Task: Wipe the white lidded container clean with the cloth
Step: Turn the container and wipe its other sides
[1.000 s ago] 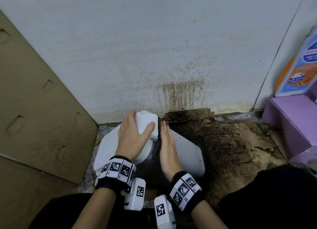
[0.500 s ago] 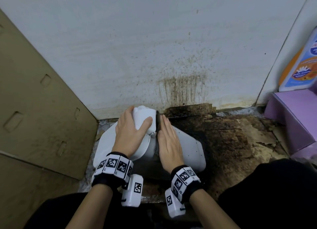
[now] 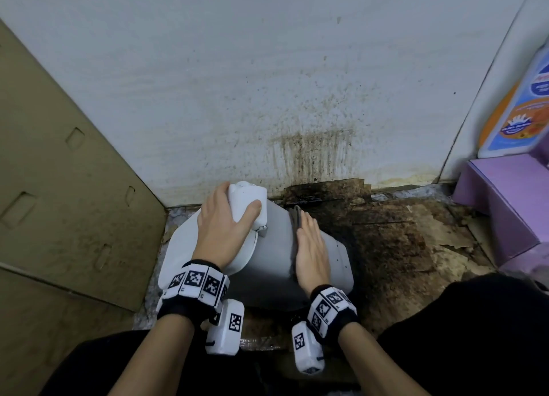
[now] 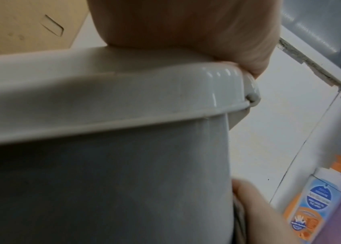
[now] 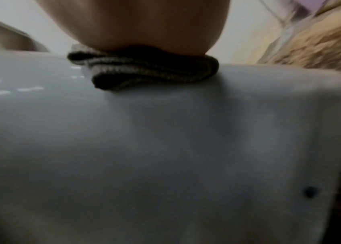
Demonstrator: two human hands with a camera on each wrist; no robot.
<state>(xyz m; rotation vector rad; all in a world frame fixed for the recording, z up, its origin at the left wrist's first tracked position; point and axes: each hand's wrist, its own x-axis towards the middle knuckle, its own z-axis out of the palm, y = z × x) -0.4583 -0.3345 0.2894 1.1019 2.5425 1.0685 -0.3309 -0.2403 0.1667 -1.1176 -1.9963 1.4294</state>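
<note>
Our left hand (image 3: 224,228) sits on the lid end of the white lidded container (image 3: 276,247), fingers and thumb curled round the white hinge block (image 3: 248,201) that sticks up at the far edge of the lid (image 3: 181,247). Left of it a brown cardboard panel (image 3: 68,188) leans against the wall. In the left wrist view we see our palm (image 4: 186,24) pressed on the lid's rounded rim (image 4: 123,92), with the grey container wall filling the frame below it.

We have the container tipped on its side on the floor, its lid facing left and its base facing right, close to the stained white wall (image 3: 267,84).

Further right, our right hand (image 3: 312,247) lies flat on the upturned side of the container, fingers straight and together, pressing a dark folded cloth (image 3: 296,220) against the plastic; only the cloth's edge shows past our fingertips in the head view. In the right wrist view we see the cloth (image 5: 144,71) bunched in folds between our hand (image 5: 140,23) and the container surface (image 5: 165,148).

To the right lies dark, peeling, soiled cardboard (image 3: 401,241) on the floor. At the far right stands a purple box (image 3: 511,199), with an orange and blue bottle (image 3: 523,110) on top of it.
</note>
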